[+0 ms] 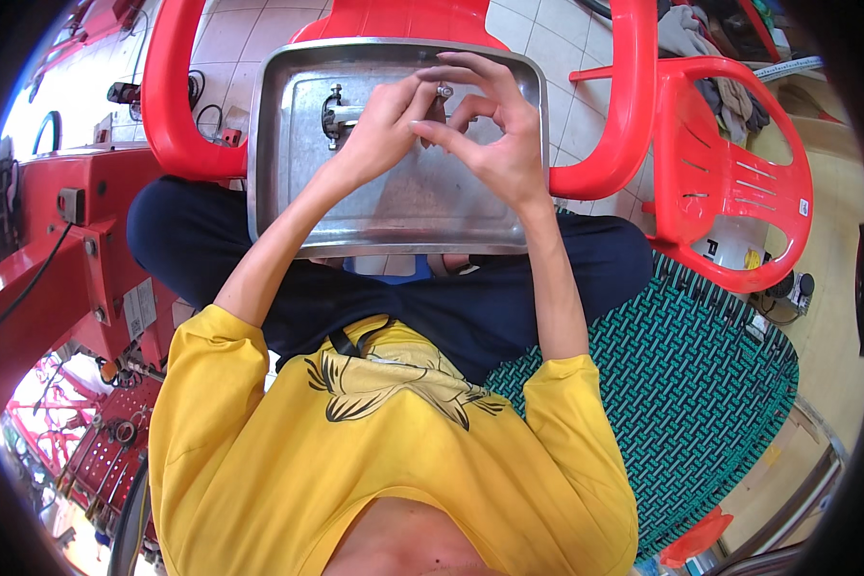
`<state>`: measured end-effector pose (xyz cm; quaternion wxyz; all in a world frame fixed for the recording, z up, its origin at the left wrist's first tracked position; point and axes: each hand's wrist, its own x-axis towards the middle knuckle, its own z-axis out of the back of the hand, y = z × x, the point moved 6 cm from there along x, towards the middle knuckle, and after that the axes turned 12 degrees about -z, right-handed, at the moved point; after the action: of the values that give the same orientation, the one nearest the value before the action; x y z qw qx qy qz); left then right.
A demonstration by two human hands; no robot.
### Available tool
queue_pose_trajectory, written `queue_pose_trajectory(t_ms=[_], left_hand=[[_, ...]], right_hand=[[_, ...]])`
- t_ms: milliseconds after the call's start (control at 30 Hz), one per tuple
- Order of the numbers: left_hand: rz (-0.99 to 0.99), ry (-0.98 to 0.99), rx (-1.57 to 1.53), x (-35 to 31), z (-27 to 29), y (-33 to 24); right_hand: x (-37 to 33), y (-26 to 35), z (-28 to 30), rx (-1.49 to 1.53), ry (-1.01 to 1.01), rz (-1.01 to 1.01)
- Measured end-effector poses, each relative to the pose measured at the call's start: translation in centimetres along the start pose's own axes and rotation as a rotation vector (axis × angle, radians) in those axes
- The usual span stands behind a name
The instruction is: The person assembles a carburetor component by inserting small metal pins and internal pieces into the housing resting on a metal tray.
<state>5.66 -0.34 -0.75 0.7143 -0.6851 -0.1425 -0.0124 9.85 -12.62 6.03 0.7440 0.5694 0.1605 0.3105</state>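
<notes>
Over the upper middle of a metal tray (262, 197), my two hands meet around a small brownish part (434, 120) with a shiny bolt end (444, 92). My left hand (386, 123) is closed, fingers together, pressed against the part's left side; its fingertips are partly hidden. Curled around the part from the right is my right hand (509, 130), its thumb across the near side and its upper fingers reaching over to the left fingers. Left of my hands in the tray lies a dark metal clamp-like piece (332, 117) with bolts, beside a light metal bar partly behind my left hand.
The tray spans a red plastic chair (610, 158) and my knees. Another red chair (739, 178) stands right, near a green woven seat (662, 384). Red machinery (77, 250) stands close on the left. Cables and cloths lie on the tiled floor (235, 43).
</notes>
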Motion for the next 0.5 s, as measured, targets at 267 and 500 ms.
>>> queue_pose_trajectory(t_ms=[267,500], left_hand=[[-0.001,0.027,0.018,0.2,0.3,-0.2],[0.056,0.024,-0.013,0.1,0.2,-0.1]], right_hand=[[0.0,-0.7,0.5,0.004,-0.012,-0.001],[0.0,-0.9,0.5,-0.056,-0.047,0.026]])
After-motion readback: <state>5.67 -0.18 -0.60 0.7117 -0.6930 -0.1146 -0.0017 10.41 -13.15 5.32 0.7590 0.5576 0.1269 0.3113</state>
